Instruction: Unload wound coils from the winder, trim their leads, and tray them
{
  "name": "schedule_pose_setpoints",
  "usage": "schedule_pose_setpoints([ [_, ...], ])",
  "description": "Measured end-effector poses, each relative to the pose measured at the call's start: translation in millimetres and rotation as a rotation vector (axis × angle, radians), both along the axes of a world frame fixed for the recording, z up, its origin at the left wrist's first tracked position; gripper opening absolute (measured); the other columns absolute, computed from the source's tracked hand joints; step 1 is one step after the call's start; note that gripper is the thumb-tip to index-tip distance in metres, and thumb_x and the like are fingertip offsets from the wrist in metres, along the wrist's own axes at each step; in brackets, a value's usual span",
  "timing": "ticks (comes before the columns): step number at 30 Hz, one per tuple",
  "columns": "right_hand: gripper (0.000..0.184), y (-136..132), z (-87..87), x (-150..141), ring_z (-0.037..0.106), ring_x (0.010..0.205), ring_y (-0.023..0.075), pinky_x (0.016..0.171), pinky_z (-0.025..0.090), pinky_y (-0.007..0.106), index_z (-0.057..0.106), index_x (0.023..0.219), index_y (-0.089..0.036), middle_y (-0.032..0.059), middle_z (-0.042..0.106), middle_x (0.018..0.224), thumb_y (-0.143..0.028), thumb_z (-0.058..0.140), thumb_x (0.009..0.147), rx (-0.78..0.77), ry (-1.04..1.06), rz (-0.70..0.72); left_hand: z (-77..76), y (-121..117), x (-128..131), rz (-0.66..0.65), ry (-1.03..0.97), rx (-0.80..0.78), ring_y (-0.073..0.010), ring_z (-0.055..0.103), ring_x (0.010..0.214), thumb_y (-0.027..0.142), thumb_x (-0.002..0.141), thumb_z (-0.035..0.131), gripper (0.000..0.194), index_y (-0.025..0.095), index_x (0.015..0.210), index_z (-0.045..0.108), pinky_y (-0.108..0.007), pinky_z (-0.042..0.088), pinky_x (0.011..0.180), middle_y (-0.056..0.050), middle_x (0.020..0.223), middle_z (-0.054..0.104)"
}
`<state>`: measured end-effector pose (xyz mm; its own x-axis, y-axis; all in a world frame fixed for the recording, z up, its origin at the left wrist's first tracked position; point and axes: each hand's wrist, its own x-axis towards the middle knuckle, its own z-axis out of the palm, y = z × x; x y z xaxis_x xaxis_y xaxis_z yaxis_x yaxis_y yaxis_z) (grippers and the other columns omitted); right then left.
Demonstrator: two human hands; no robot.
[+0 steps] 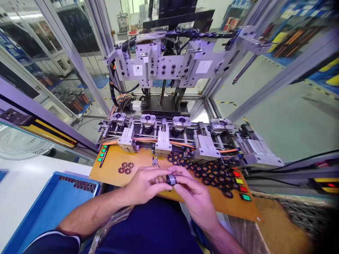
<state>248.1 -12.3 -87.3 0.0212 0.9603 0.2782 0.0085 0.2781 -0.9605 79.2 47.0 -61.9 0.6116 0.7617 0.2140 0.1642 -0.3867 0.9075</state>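
Note:
Low over the front of the orange board, my left hand [143, 185] and my right hand [194, 194] meet around a small motor stator core [171, 180]. It is a short cylinder with a silvery band and black ends. The fingertips of both hands pinch it from either side. Just beyond the left fingers lies a pair of cutting pliers [155, 161] on the board. Several dark rings with reddish-brown marks [125, 168] lie left of my left hand. Many black rings [212, 173] are spread to the right, beyond my right hand.
Behind the orange board [106, 169] stands a row of metal clamping fixtures [162, 141] under a metal plate frame [169, 67]. Coloured buttons [239, 181] line the board's right end, green ones [102, 154] its left. A blue tray [50, 204] with small dark parts sits at left.

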Motion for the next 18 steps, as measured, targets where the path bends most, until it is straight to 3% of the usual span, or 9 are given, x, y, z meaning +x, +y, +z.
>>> schedule_pose_setpoints([
  [4, 0.010, 13.0, 11.8, 12.9, 0.065, 0.104, 0.0178, 0.090, 0.054, 0.028, 0.072, 0.090, -0.023, 0.0068, 0.067, 0.110, -0.023, 0.061, 0.091, -0.014, -0.154, 0.066, 1.6, 2.9, -15.4, 0.038, 0.082, 0.064, -0.0163, 0.067, 0.072, 0.026, 0.082, 0.070, 0.036, 0.016, 0.117, 0.068, -0.029, 0.056, 0.072, -0.008, 0.088, 0.074],
  [8, 0.015, 49.0, 33.9, 79.7, 0.068, 0.094, 0.0183, 0.086, 0.056, 0.030, 0.074, 0.088, -0.021, 0.0073, 0.071, 0.104, -0.029, 0.062, 0.090, 0.037, -0.503, -0.035, -11.9, 4.7, -55.6, 0.276, 0.200, 0.093, -0.0193, 0.071, 0.082, 0.031, 0.081, 0.070, 0.034, 0.020, 0.113, 0.069, -0.030, 0.058, 0.078, -0.009, 0.100, 0.076],
  [10, 0.019, 76.0, 44.0, 128.0, 0.068, 0.097, 0.0213, 0.090, 0.055, 0.035, 0.075, 0.090, -0.019, 0.0089, 0.071, 0.106, -0.032, 0.061, 0.089, 0.082, -0.722, -0.163, -29.2, 4.6, -85.7, 0.449, 0.244, 0.054, -0.0209, 0.073, 0.080, 0.038, 0.080, 0.068, 0.034, 0.021, 0.109, 0.071, -0.031, 0.061, 0.075, -0.009, 0.099, 0.077],
  [14, 0.019, 126.6, 54.7, 213.8, 0.068, 0.095, 0.0249, 0.093, 0.053, 0.042, 0.076, 0.081, -0.017, 0.0098, 0.072, 0.103, -0.026, 0.058, 0.084, 0.084, -0.906, -0.272, -79.5, 2.7, -150.5, 0.772, 0.363, -0.113, -0.0291, 0.075, 0.083, 0.061, 0.062, 0.072, 0.052, 0.023, 0.098, 0.075, -0.040, 0.062, 0.082, -0.006, 0.095, 0.079],
  [18, 0.020, 153.8, 52.2, 252.6, 0.069, 0.093, 0.0234, 0.093, 0.054, 0.040, 0.077, 0.082, -0.017, 0.0071, 0.072, 0.110, -0.020, 0.057, 0.082, 0.078, -1.066, -0.248, -123.3, -3.5, -194.4, 0.843, 0.427, -0.343, -0.0351, 0.073, 0.095, 0.068, 0.051, 0.074, 0.057, 0.027, 0.091, 0.076, -0.046, 0.059, 0.090, -0.004, 0.103, 0.078],
])
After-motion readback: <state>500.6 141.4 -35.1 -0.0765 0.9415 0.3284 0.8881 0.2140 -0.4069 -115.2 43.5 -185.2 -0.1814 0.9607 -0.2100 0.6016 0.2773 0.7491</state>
